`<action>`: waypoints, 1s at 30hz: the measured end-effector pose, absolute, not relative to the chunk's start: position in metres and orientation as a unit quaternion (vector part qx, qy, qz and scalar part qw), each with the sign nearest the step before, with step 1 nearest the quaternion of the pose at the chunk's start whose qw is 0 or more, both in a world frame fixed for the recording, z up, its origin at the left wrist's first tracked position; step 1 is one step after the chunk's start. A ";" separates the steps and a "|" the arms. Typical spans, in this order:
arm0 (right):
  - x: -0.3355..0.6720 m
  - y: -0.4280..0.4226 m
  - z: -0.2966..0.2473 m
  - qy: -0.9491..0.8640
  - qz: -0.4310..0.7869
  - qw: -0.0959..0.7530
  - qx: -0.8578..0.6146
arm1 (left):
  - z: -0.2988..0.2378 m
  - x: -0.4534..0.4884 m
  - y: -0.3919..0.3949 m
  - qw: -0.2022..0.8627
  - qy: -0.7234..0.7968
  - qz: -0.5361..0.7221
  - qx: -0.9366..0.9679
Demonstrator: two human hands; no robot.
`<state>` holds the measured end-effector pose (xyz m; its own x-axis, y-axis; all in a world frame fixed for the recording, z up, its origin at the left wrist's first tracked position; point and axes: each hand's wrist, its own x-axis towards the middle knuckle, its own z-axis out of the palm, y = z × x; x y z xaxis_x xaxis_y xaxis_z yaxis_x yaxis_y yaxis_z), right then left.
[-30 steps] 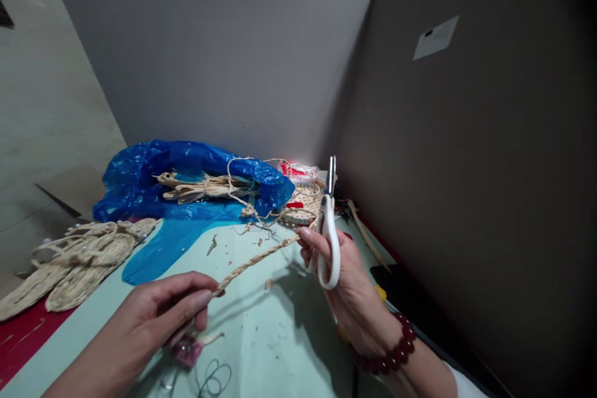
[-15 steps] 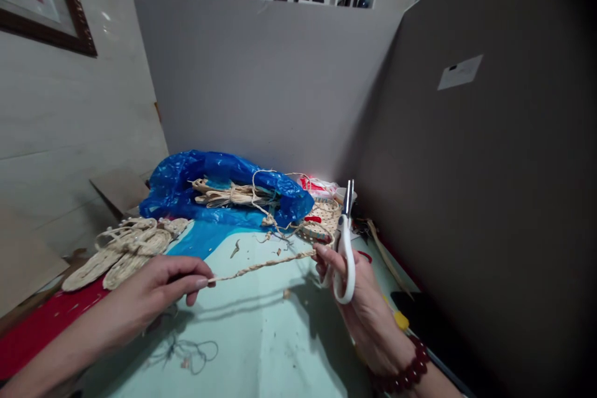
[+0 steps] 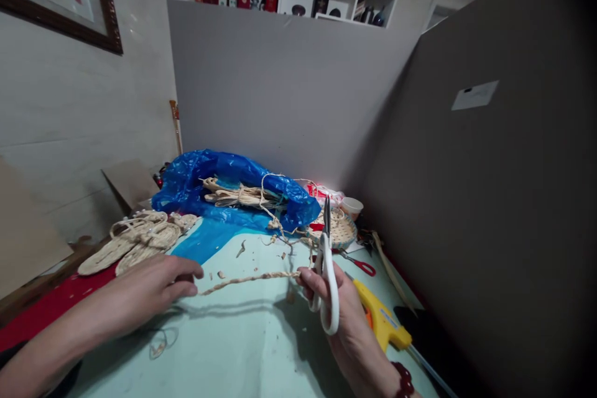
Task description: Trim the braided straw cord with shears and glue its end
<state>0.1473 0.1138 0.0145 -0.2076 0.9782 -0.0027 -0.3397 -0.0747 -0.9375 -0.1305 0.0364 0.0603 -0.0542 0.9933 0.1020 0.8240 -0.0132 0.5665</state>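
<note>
My left hand (image 3: 153, 286) pinches the near end of a thin braided straw cord (image 3: 247, 278) just above the pale green tabletop. My right hand (image 3: 338, 305) grips white-handled scissors (image 3: 327, 273), blades together and pointing up, and its fingertips also hold the cord's far end. The cord stretches almost level between the two hands. A dark red bead bracelet (image 3: 402, 380) circles my right wrist.
A blue plastic bag (image 3: 224, 189) with straw bundles lies at the back. A pair of woven straw sandals (image 3: 135, 242) rests at left. A small woven basket (image 3: 338, 230), red-handled scissors (image 3: 359, 263), a yellow glue gun (image 3: 382, 323) and a white cup (image 3: 352, 205) sit at right. Grey partition boards stand behind and right.
The view has tilted up and shifted, revealing shelves and a picture frame. Both hands have stayed on the cord, which went from slanted to nearly level. The glue gun has come into view.
</note>
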 end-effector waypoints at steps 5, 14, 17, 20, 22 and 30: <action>0.148 0.111 0.012 -0.445 0.638 0.518 -0.357 | 0.059 -0.075 0.047 0.245 0.645 0.220 0.690; 0.153 0.117 0.016 -0.441 0.632 0.538 -0.342 | 0.076 -0.034 0.098 0.417 0.532 0.206 0.707; 0.155 0.117 0.023 -0.437 0.629 0.547 -0.338 | 0.082 -0.040 0.109 0.492 0.505 0.192 0.683; 0.156 0.115 0.034 -0.433 0.631 0.553 -0.329 | 0.087 -0.043 0.111 0.540 0.478 0.209 0.660; 0.158 0.113 0.040 -0.427 0.635 0.557 -0.323 | 0.090 -0.042 0.105 0.559 0.471 0.225 0.644; 0.160 0.104 0.041 -0.428 0.669 0.532 -0.294 | 0.078 -0.023 0.054 0.601 0.519 0.279 0.540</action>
<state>0.1596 0.1043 0.0415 -0.2608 0.9634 0.0618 -0.4596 -0.0676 -0.8855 -0.0235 0.0537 0.0776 0.3056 0.8958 -0.3229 0.2250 0.2615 0.9386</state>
